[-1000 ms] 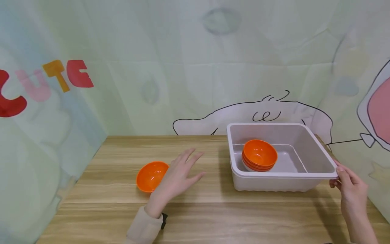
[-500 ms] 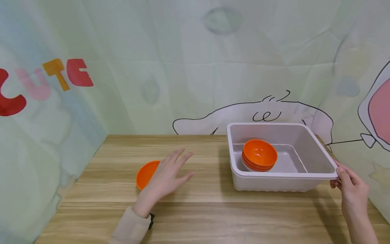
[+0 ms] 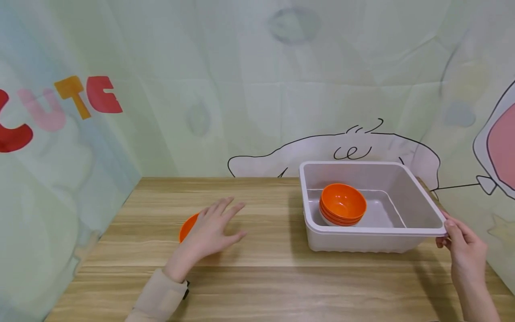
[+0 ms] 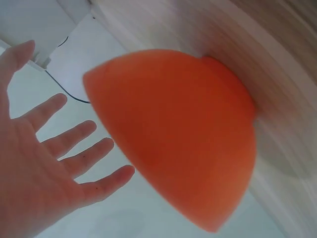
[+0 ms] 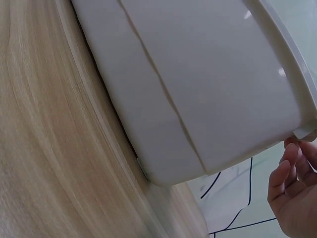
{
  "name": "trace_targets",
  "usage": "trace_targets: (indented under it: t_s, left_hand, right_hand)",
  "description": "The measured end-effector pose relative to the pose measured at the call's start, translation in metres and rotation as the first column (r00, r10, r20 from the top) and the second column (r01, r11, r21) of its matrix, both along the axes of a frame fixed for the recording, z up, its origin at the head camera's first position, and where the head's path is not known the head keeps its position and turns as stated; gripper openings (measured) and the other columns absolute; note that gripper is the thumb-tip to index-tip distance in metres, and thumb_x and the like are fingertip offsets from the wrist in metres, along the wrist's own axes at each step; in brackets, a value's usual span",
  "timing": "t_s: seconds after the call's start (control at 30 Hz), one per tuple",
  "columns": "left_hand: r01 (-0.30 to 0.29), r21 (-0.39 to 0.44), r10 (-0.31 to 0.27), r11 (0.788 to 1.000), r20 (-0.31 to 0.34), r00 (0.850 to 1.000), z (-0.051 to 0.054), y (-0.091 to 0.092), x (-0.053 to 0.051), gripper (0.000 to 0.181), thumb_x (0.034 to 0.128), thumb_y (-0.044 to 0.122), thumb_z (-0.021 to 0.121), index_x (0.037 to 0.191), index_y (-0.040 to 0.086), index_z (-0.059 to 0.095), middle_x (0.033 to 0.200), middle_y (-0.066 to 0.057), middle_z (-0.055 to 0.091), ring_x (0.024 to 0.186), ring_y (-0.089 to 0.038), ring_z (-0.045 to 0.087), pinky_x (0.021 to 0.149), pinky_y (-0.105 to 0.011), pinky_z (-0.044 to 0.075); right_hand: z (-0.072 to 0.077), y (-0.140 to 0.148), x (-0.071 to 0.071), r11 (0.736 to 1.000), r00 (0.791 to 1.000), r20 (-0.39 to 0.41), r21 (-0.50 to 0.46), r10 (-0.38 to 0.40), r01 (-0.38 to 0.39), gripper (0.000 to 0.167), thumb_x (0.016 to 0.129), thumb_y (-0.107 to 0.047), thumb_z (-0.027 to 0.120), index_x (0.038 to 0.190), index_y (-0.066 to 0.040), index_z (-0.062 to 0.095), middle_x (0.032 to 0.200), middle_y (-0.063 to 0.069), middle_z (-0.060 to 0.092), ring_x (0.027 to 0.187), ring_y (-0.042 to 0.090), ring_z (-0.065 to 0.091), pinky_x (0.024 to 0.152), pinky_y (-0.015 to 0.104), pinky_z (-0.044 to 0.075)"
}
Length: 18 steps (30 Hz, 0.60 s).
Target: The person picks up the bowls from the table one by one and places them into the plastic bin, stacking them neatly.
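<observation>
An orange bowl (image 3: 187, 227) stands upright on the table, partly hidden behind my left hand (image 3: 207, 235). That hand hovers over it with fingers spread. In the left wrist view the hand is apart from the bowl (image 4: 173, 129), its fingertips near the rim. My right hand (image 3: 464, 248) grips the near right corner of a light grey plastic tub (image 3: 366, 239), fingers curled under the rim; the right wrist view shows them below the tub's (image 5: 198, 89) lip. Inside the tub, toward its left side, several orange bowls (image 3: 343, 203) sit nested in a stack.
The wooden table (image 3: 257, 286) reaches back to a printed cloth backdrop (image 3: 225, 89), which also runs along the left and right sides. The tub stands at the table's back right, close to the backdrop.
My left hand has moved left across the lone bowl, covering more of it. The right hand, the tub and the stacked bowls have stayed in place.
</observation>
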<state>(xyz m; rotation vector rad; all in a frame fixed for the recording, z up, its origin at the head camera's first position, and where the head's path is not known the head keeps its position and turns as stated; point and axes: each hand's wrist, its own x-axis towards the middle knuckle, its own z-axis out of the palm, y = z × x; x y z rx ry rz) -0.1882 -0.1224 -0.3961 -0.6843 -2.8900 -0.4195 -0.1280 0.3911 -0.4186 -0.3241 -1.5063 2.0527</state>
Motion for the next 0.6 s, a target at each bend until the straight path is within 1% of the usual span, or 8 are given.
trace_targets:
  t_s: [0.03,0.07,0.13,0.27,0.3,0.43,0.6]
  left_hand:
    - [-0.002,-0.004,0.002,1.0,0.005,1.0,0.0,-0.001,0.0,0.067,0.0839,0.05,0.067,0.143,0.028,0.044,0.149,-0.014,0.042,0.137,-0.038,0.039,0.102,-0.065,0.034]
    - [-0.002,-0.008,0.002,1.0,0.009,1.0,0.0,-0.002,0.0,0.067,0.0837,0.05,0.067,0.143,0.028,0.045,0.149,-0.014,0.042,0.137,-0.038,0.039,0.102,-0.066,0.033]
    - [-0.004,-0.015,0.005,1.0,0.02,1.0,-0.001,-0.005,0.0,0.068,0.0835,0.05,0.067,0.143,0.028,0.044,0.149,-0.013,0.042,0.138,-0.037,0.038,0.103,-0.067,0.032]
    - [-0.002,-0.033,0.004,0.999,0.034,0.999,-0.004,-0.01,-0.001,0.069,0.0828,0.05,0.068,0.143,0.025,0.045,0.149,-0.014,0.041,0.138,-0.039,0.037,0.102,-0.069,0.03]
    - [-0.001,-0.039,0.003,0.999,0.037,0.999,-0.005,-0.011,-0.001,0.069,0.0828,0.049,0.068,0.143,0.025,0.045,0.149,-0.014,0.041,0.138,-0.039,0.037,0.102,-0.069,0.03]
    - [0.0,-0.054,0.003,0.999,0.043,0.999,-0.009,-0.017,-0.002,0.068,0.0821,0.048,0.069,0.142,0.022,0.047,0.148,-0.015,0.042,0.137,-0.039,0.038,0.101,-0.07,0.03]
    - [-0.024,-0.068,0.029,0.997,0.064,0.998,-0.012,-0.023,-0.003,0.068,0.0811,0.049,0.069,0.141,0.023,0.048,0.148,-0.015,0.042,0.137,-0.039,0.037,0.101,-0.071,0.029]
  right_hand:
    - [-0.001,0.001,0.0,1.0,1.0,0.002,0.003,-0.003,0.003,0.018,0.092,-0.008,0.061,0.104,-0.005,0.075,0.079,-0.003,0.072,0.056,0.008,0.056,0.048,0.019,0.044]
    - [-0.003,0.002,-0.001,1.0,1.0,-0.015,0.004,0.004,-0.004,0.019,0.093,-0.007,0.06,0.105,-0.003,0.074,0.08,-0.002,0.073,0.056,0.009,0.056,0.048,0.019,0.044]
    - [-0.004,0.003,-0.001,1.0,1.0,-0.01,0.014,-0.003,0.003,0.019,0.093,-0.008,0.06,0.105,-0.003,0.074,0.082,-0.002,0.073,0.056,0.009,0.056,0.048,0.019,0.044]
    - [-0.002,0.003,0.0,1.0,1.0,-0.002,0.019,-0.006,0.006,0.019,0.093,-0.009,0.06,0.106,-0.003,0.073,0.082,-0.002,0.072,0.057,0.009,0.055,0.049,0.019,0.044]
    - [-0.001,0.002,0.0,1.0,1.0,0.017,0.02,-0.013,0.013,0.019,0.093,-0.01,0.061,0.105,-0.005,0.074,0.082,-0.003,0.072,0.057,0.009,0.055,0.049,0.019,0.044]
    - [0.002,0.0,0.002,1.0,1.0,0.018,0.0,-0.01,0.01,0.018,0.093,-0.008,0.061,0.104,-0.005,0.074,0.08,-0.002,0.072,0.057,0.008,0.055,0.049,0.019,0.045]
    - [0.002,-0.001,0.001,1.0,1.0,0.018,-0.017,-0.007,0.007,0.017,0.093,-0.006,0.06,0.1,-0.006,0.075,0.082,-0.003,0.073,0.058,0.008,0.056,0.049,0.019,0.044]
